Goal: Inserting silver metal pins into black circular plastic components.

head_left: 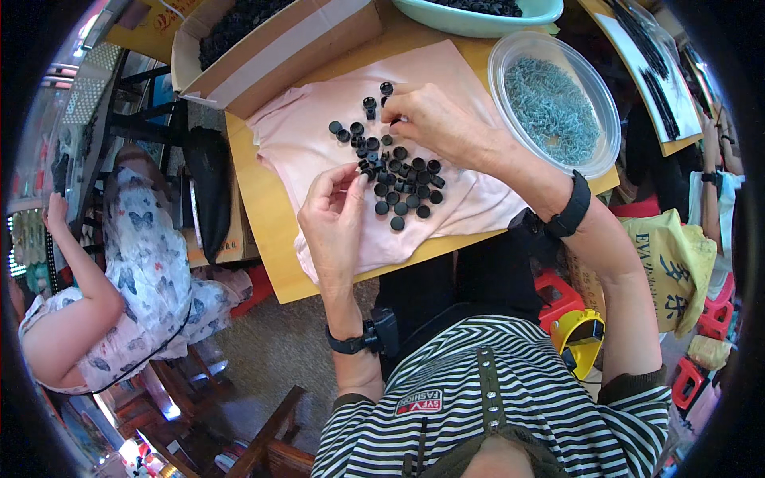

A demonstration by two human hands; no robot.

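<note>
Black caps [398, 187]: a loose pile of small round pieces spread on the pink cloth, mid-desk, right between the two hands.
Desk [263, 207]: pale wood, carrying everything here.
Cardboard box [279, 56]: far left corner of the desk, open, dark small parts heaped inside.
Pink cloth [478, 199]: laid flat across the desk centre, a few caps scattered out toward its far edge.
Clear round tub [606, 119]: on the right, just beside the cloth, full of small silvery metal bits.
Green basin [478, 20]: at the far edge, more dark pieces in it.
Right hand [434, 119]: down on the far side of the pile, fingers curled narrow and pinching at a cap near the top of the heap; black band on the wrist.
Left hand [335, 211]: at the near edge of the pile, thumb and fingertips pinched together on one small black cap; black wrist device too.
Another person [119, 271]: seated off to the left in a butterfly-print top, arm raised, well apart from the desk.
</note>
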